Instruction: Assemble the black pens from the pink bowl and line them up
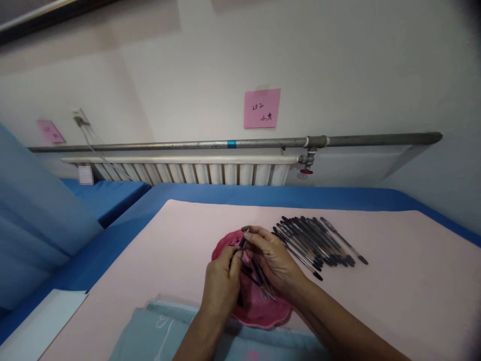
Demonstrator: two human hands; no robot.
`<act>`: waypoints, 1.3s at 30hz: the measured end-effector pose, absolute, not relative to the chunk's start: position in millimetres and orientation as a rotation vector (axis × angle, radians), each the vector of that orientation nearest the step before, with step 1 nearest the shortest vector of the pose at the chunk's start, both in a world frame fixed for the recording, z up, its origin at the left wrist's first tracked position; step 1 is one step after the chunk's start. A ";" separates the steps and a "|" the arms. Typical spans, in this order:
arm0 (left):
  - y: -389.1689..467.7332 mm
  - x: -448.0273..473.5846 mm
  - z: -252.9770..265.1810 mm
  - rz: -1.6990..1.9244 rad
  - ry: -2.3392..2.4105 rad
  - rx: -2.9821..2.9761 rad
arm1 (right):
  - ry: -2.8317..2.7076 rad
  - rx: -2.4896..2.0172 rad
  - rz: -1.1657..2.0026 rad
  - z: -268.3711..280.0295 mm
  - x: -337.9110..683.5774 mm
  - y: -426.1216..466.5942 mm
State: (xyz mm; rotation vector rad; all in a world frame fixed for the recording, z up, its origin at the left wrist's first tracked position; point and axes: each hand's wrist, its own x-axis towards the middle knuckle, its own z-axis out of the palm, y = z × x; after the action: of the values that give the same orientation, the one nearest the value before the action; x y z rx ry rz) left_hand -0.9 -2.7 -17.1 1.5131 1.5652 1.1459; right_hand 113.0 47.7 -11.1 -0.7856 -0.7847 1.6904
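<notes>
With forearms [330,318] slanted up from bottom edge, pinches black piece [242,242] mid-frame in closely curled left hand [222,275] and right hand [273,254].

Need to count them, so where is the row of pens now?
In the head view, the row of pens lies right of centre on the pale pink sheet, just right of the right hand and the dark pink dish.

L hand [221,276] & R hand [269,255] were close tog. nr mid-view, fingertips almost meeting. L sat slightly lower, thumb & fingers pinched; R a bit higher, also in a pinch. Both forearms were bare: L forearm [201,328] rose steeply from bottom edge, R forearm [338,316] slanted in from lower R.
</notes>
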 end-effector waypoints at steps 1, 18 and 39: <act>-2.4 -1.4 -16.5 1.145 1.537 1.482 | -0.775 -0.783 1.709 -11.1 113.2 48.1; -0.2 -2.1 -16.6 1.194 1.369 1.315 | -0.745 -0.757 1.754 -9.8 115.3 46.9; 0.3 -1.8 -18.2 1.208 1.372 1.287 | -0.769 -0.771 1.736 -10.3 120.6 51.8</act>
State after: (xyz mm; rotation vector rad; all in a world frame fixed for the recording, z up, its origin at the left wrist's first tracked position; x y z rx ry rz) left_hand -1.8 0.3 -18.2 1.2866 1.3716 1.2080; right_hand 120.6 51.8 -10.3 -0.7706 -0.7693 1.7356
